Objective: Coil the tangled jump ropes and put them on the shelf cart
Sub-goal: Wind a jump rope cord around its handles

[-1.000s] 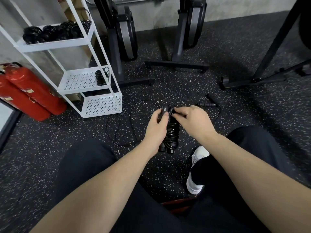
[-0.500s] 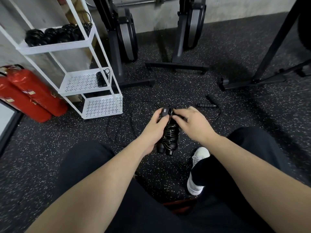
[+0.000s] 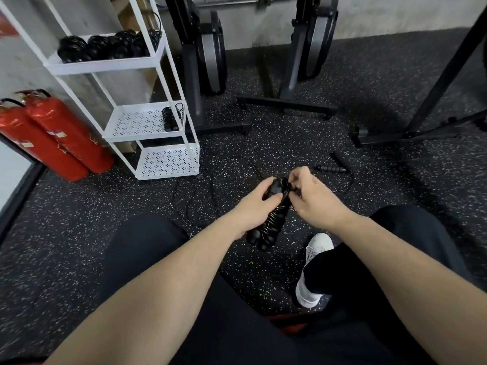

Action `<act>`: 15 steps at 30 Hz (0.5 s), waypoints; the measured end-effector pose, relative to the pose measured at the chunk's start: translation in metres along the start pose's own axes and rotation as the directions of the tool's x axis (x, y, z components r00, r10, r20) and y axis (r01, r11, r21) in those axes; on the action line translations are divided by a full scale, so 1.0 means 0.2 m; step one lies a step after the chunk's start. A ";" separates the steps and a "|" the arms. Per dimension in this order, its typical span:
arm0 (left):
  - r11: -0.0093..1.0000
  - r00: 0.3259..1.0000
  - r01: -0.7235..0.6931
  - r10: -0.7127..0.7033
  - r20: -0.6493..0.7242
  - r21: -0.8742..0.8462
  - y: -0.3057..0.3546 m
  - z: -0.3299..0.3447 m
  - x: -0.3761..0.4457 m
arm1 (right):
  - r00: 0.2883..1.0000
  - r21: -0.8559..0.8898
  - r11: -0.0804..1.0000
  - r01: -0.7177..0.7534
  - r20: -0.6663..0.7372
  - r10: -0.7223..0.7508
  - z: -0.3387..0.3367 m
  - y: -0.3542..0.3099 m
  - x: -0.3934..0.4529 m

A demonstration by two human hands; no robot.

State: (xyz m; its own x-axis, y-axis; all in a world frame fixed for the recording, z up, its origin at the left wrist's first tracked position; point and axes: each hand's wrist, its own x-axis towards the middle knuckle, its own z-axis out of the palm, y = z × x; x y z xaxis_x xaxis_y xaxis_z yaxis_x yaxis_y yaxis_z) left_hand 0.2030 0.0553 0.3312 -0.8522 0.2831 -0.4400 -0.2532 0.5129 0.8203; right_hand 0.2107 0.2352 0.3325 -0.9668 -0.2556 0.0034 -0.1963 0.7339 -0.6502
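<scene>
**Rope bundle held in both hands**

The left hand (image 3: 254, 204) grips the black handles (image 3: 268, 227) wound with rope (image 3: 274, 219) — the right hand (image 3: 313, 196) pinches the cord at their top, above the floor (image 3: 105, 219). The cart (image 3: 147, 122) stands well apart, coils (image 3: 105, 47) on its top shelf.

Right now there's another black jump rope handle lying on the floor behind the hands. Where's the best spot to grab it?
Probably round the middle of the ribbed handle, coming down from above with the right hand, which is nearer. It lies flat on the floor pointing left to right, so fingers can likely wrap across its ridges. Its thin cord trails off the right end, so avoid that end.
</scene>
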 end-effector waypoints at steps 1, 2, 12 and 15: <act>1.000 1.000 0.001 -0.001 0.008 0.016 0.00 0.00 0.00 | 1.000 -0.011 1.000 0.000 0.022 0.000 0.00 0.00 0.00; 1.000 1.000 0.001 -0.001 0.007 0.028 -0.01 0.00 0.00 | 0.999 -0.019 1.000 -0.003 0.038 0.004 0.00 0.00 -0.01; 0.976 0.993 -0.080 0.096 -0.071 0.202 -0.01 0.03 0.03 | 0.977 0.139 0.968 -0.206 -0.033 0.213 0.07 0.00 0.03; 0.977 0.991 -0.039 0.065 -0.119 0.209 -0.02 0.05 0.04 | 0.953 0.090 0.966 -0.243 -0.162 0.255 0.09 0.01 0.06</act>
State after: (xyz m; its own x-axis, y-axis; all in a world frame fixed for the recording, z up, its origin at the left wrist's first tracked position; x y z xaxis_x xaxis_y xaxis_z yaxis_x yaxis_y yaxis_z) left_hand 0.2026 0.0641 0.3207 -0.9153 0.2171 -0.3391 -0.1184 0.6599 0.7420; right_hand 0.2017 0.2225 0.3176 -0.9982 0.0461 -0.0395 0.0606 0.7141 -0.6974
